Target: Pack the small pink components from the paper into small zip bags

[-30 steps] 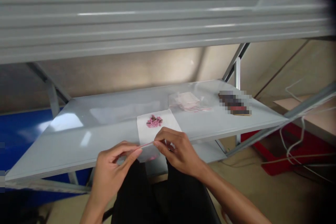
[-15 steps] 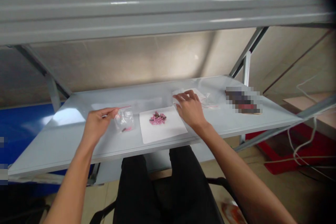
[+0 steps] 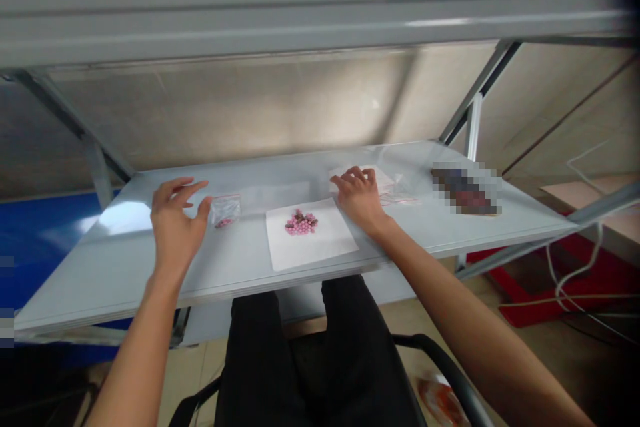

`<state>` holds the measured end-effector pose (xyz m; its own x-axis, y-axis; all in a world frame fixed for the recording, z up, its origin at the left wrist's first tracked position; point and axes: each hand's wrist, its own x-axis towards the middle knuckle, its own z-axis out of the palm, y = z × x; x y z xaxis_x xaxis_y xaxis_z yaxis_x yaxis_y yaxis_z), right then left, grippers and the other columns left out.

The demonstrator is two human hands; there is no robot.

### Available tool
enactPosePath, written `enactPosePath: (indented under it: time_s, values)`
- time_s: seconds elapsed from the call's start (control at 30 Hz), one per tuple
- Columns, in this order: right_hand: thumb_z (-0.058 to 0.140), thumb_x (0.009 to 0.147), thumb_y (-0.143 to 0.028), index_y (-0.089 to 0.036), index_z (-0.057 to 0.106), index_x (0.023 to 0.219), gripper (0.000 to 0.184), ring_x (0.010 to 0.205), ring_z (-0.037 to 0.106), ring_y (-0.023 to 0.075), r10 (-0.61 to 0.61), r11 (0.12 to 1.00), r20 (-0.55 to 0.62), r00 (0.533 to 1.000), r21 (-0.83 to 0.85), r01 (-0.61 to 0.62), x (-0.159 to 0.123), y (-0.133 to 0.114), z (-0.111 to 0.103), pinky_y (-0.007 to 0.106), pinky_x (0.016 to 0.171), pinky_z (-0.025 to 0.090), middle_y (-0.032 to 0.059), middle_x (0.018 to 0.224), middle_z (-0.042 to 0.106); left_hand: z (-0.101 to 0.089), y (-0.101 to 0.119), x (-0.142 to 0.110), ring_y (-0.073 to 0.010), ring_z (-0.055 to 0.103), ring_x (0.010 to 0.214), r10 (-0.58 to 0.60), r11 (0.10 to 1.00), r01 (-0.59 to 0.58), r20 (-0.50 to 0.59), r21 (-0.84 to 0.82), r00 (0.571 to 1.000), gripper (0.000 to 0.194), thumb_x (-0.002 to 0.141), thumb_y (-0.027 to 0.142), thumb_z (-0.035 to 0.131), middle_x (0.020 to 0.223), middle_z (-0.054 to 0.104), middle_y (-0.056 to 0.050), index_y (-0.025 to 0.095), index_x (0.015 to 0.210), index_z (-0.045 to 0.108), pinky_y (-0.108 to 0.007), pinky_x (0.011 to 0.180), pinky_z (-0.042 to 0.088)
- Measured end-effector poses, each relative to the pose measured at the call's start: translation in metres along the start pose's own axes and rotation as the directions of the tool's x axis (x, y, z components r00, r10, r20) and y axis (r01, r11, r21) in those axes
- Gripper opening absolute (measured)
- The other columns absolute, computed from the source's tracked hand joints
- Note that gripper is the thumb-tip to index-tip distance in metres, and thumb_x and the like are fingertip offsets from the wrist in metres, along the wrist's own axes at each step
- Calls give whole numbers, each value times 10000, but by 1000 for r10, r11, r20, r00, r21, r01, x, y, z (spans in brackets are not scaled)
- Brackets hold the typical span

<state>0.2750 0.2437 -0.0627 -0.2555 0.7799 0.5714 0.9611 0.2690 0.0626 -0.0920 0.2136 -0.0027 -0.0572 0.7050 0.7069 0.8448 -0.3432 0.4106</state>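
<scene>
Smooth grey table (image 3: 115, 273), with a pale wall (image 3: 250, 113) behind it, carries a small clear bag (image 3: 227, 209) left of the white paper (image 3: 310, 255). The bag's red seal runs left to right along its far side, with pink pieces (image 3: 223, 222) toward the near side; its outline is nearly square, so its long axis is unclear. In the earlier frame the left hand (image 3: 176, 227) pinched the seal; now that hand is empty beside the bag, thumb and fingers wide apart. Right hand (image 3: 360, 201) curls over the plastic bags (image 3: 393, 192); whether it grips one, I cannot tell.
</scene>
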Motion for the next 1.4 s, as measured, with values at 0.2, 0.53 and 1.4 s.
enactPosePath:
  time_s: [0.2, 0.53, 1.4]
  values:
    - [558, 937, -118, -190, 767, 996, 228, 1054, 589, 293, 60, 978, -133, 989, 207, -32, -1, -12, -37, 446, 936, 342, 99, 970, 772, -24, 77, -58, -238, 676, 1019, 168, 977, -174, -58, -124, 984, 170, 926, 156, 618, 1060, 726, -52, 230, 995, 755, -447, 960, 540]
    - [715, 924, -252, -261, 758, 1005, 92, 988, 680, 221, -111, 370, -60, 992, 924, 97, -49, -94, -111, 407, 939, 519, 33, 961, 778, -27, 135, -100, -181, 700, 795, 128, 924, -78, 110, -374, 986, 55, 878, 216, 762, 846, 732, -15, 222, 881, 707, -295, 762, 545]
    - [653, 967, -227, -236, 753, 981, 102, 949, 691, 223, -81, 585, -73, 994, 804, 107, -55, -68, -59, 379, 875, 537, 55, 978, 769, 8, 98, -111, -185, 706, 797, -135, 741, 338, 365, -580, 921, 223, 848, 301, 789, 880, 772, -60, 226, 1056, 824, -285, 721, 589]
